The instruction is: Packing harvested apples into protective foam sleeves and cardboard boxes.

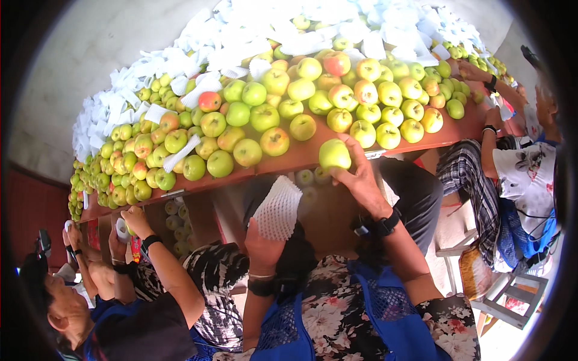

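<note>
My right hand holds a green apple between thumb and fingers, just off the front edge of the apple-covered table. Lower and to the left, my left hand has a white foam net sleeve on it, which stands up and hides most of the fingers. The sleeve and the apple are apart. Beyond my hands lies a heap of green and reddish apples, with loose foam sleeves among them.
A reddish-brown table bears the apples, and white foam sleeves are piled along its back. Under it are wrapped apples in a box. Co-workers sit close at left and right. A grey stool stands at right.
</note>
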Tool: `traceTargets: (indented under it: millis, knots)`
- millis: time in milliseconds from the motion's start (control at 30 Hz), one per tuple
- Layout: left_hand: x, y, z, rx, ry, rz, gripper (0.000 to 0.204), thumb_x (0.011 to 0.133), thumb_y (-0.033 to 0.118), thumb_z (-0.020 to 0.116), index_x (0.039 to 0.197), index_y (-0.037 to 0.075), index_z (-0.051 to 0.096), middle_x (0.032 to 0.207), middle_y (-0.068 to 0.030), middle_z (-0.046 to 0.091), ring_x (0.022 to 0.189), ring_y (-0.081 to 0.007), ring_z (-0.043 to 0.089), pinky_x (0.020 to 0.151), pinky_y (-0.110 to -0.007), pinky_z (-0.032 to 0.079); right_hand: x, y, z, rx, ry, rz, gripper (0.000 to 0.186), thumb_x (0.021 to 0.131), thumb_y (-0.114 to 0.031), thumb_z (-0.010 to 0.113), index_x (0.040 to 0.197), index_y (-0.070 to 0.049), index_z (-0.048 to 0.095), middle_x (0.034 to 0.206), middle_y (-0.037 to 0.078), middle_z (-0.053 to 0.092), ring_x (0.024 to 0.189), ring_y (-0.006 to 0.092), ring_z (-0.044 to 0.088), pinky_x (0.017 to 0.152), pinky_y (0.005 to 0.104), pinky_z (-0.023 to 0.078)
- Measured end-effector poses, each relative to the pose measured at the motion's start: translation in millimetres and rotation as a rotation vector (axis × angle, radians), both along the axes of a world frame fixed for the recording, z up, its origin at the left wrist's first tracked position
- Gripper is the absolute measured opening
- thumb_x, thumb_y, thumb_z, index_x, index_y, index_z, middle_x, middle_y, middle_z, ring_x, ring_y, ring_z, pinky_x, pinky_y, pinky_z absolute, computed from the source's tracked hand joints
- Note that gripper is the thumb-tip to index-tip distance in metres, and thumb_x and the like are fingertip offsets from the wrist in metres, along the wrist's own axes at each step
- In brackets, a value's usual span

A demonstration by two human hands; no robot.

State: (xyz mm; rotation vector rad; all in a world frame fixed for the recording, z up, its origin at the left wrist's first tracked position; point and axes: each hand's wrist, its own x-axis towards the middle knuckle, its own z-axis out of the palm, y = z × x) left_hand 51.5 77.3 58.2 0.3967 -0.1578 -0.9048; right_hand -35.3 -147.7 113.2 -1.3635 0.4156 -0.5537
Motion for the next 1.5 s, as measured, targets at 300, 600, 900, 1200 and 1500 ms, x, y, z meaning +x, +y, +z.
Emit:
traceTargets:
  millis: [300,600,900,1200,1500]
  knots:
    - [-10,-8,27,0.149,-0.15,0.036,0.07,0.091,0.045,0.046,0.138,-0.004,0.027,0.141,-0.0171,0.036,0.129,-0.0317,0.036,0.108,-0.046,0.028,-19,10,14,0.668,-0.326,0.327,0.062,0.086,-0.014,0.049,0.141,-0.01,0.022,0.117,0.014,0.05,0.087,0.0238,0.06,0.07,0.0293,0.05]
    - [-18,-8,20,0.121,-0.245,-0.006,0.079,0.088,0.053,0.048,0.138,-0.005,0.026,0.142,-0.0172,0.034,0.131,-0.0305,0.033,0.109,-0.044,0.026,-25,30,24,0.519,-0.372,0.316,0.057,0.092,-0.016,0.05,0.142,-0.011,0.023,0.126,0.008,0.046,0.117,0.0187,0.046,0.1,0.0346,0.036]
    - [-20,-2,13,0.192,-0.363,-0.043,0.073,0.089,0.052,0.045,0.138,-0.001,0.03,0.14,-0.0132,0.038,0.13,-0.029,0.035,0.108,-0.043,0.026,-18,51,25,0.483,-0.389,0.305,0.057,0.094,-0.018,0.051,0.142,-0.01,0.022,0.132,0.005,0.042,0.124,0.0156,0.038,0.105,0.0331,0.029]
    - [-22,-6,16,0.097,-0.25,0.014,0.066,0.09,0.042,0.046,0.138,-0.001,0.029,0.14,-0.015,0.037,0.13,-0.031,0.035,0.108,-0.045,0.025,-22,44,12,0.718,-0.352,0.397,0.053,0.094,-0.025,0.049,0.141,-0.013,0.026,0.131,0.005,0.043,0.121,0.0179,0.043,0.1,0.04,0.036]
    - [-24,-12,36,0.043,-0.25,-0.002,0.065,0.09,0.039,0.046,0.137,-0.003,0.03,0.141,-0.0168,0.035,0.13,-0.0329,0.033,0.11,-0.045,0.023,-19,47,-1,0.594,-0.323,0.366,0.055,0.091,-0.011,0.055,0.14,-0.01,0.029,0.13,0.004,0.044,0.119,0.0151,0.044,0.1,0.0324,0.037]
